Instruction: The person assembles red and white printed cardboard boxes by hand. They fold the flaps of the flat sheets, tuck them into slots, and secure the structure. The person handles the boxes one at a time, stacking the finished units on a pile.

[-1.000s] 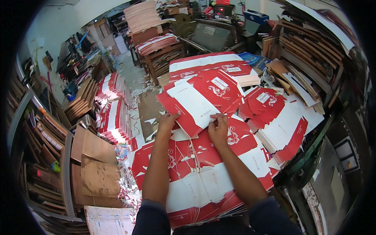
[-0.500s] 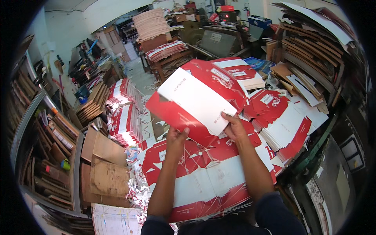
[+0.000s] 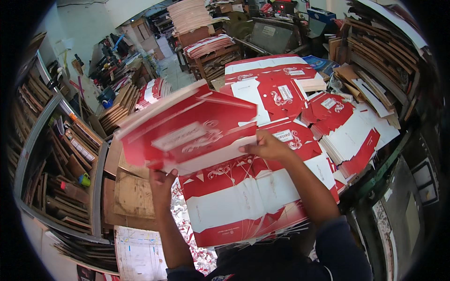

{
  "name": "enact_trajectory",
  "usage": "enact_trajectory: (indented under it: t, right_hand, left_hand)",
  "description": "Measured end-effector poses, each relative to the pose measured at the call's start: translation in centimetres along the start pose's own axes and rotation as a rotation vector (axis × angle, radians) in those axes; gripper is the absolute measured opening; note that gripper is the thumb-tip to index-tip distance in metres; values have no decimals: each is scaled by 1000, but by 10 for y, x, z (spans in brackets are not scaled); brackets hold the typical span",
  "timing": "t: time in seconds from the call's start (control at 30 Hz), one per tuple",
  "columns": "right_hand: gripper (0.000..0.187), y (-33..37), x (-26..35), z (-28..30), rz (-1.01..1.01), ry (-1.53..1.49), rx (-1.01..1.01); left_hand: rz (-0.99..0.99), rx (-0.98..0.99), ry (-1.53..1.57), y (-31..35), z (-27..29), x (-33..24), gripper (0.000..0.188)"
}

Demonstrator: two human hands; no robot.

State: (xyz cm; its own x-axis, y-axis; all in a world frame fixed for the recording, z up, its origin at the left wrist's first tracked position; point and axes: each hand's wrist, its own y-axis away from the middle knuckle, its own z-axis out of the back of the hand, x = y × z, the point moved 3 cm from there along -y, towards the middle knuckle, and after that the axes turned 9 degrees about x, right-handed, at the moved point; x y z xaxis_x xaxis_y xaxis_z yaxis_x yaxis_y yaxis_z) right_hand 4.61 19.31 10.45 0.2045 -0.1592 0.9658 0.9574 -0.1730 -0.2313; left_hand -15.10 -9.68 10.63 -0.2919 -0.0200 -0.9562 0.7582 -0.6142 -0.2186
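Note:
A red and white printed carton blank (image 3: 173,133) is raised in front of me on the left, tilted and slightly blurred. Its red face shows a white label panel and a swirl ornament. My left hand (image 3: 162,180) pinches its lower left edge, while my right hand (image 3: 267,147) grips its right end with the thumb on the white strip. Whether it is one sheet or several together I cannot tell. Below my hands lies a stack of similar flat blanks (image 3: 243,213), with thin trimmed strips hanging across its top.
More red and white blanks (image 3: 344,140) are piled on the right, and others (image 3: 269,70) lie further back. Wooden boards fill a metal-framed rack (image 3: 98,196) at left. Brown boards (image 3: 135,194) stand beside the stack, near paper scraps (image 3: 187,234). Machinery (image 3: 403,210) stands at right.
Both hands have carried the carton blank to the left and tipped it, so its labelled red face shows instead of the white panel. The view has shifted slightly.

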Motion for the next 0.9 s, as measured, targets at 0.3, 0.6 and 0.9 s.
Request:
enact_trajectory:
  t: [0.3, 0.6, 0.9]
  right_hand:
    - [44, -8, -69, 9, -103, 51, -71]
    - [40, 18, -1, -11, -215, -190, -98]
    - [33, 18, 32, -40, 1, -38, -153]
  left_hand:
    - [-186, -93, 211, -46, -39, 39, 42]
    - [-204, -258, 624, -77, -23, 31, 39]
    - [-216, -382, 714, -87, -31, 18, 44]
